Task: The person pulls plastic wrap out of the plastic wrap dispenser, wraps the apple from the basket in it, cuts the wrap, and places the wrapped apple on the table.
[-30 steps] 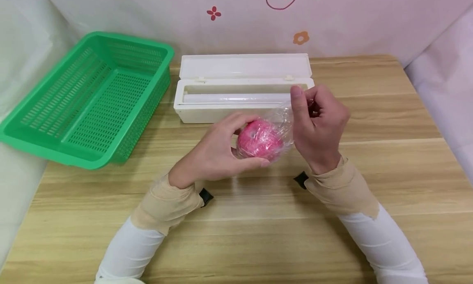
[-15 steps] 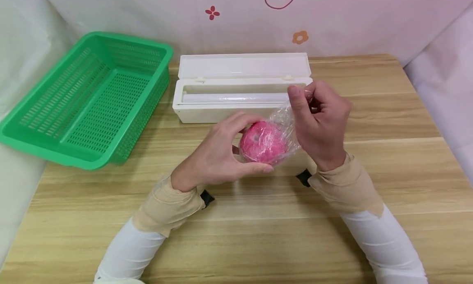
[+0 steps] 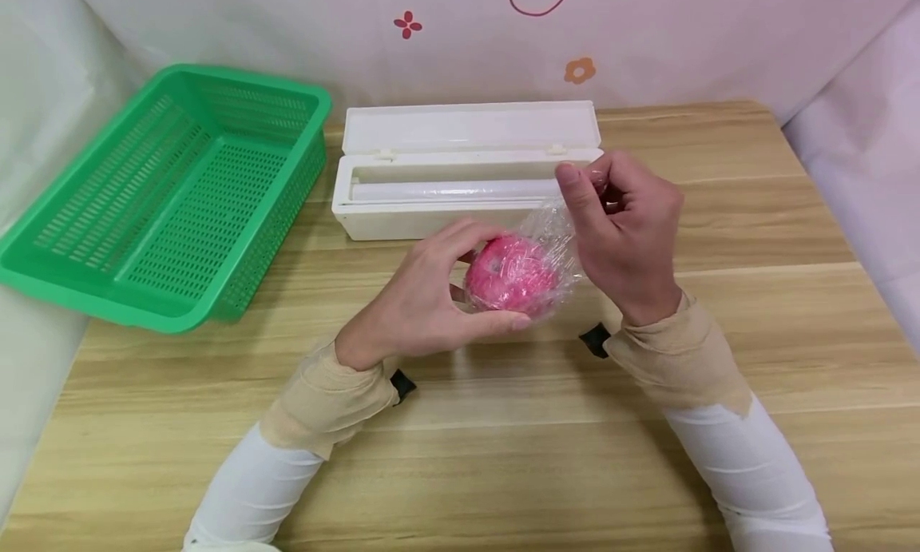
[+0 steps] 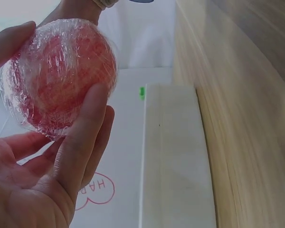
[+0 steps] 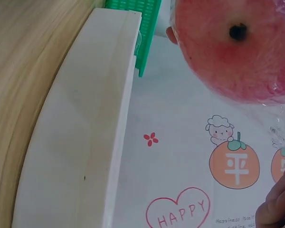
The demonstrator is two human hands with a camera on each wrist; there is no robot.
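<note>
A pinkish-red apple (image 3: 512,274) wrapped in clear cling film (image 3: 555,223) is held above the table. My left hand (image 3: 424,296) grips it from the left, thumb on the near side and fingers on the far side. My right hand (image 3: 628,232) pinches the loose end of the film at the upper right, between thumb and curled fingers. Crinkled film spans from the fruit to that hand. In the left wrist view the wrapped apple (image 4: 66,78) shows shiny creases. From the right wrist, a dark hollow shows on the apple (image 5: 218,52).
Behind the hands lies an open white box (image 3: 402,223), lid tilted back, with a white roll (image 3: 460,191) inside. A green slotted basket (image 3: 168,322) stands at the left. The wooden table (image 3: 489,472) meets a white printed backdrop (image 3: 467,49) at the back.
The apple has shifted slightly right and toward the person in my left hand. My right hand has moved slightly to the right, still pinching the film. Box and basket are unmoved.
</note>
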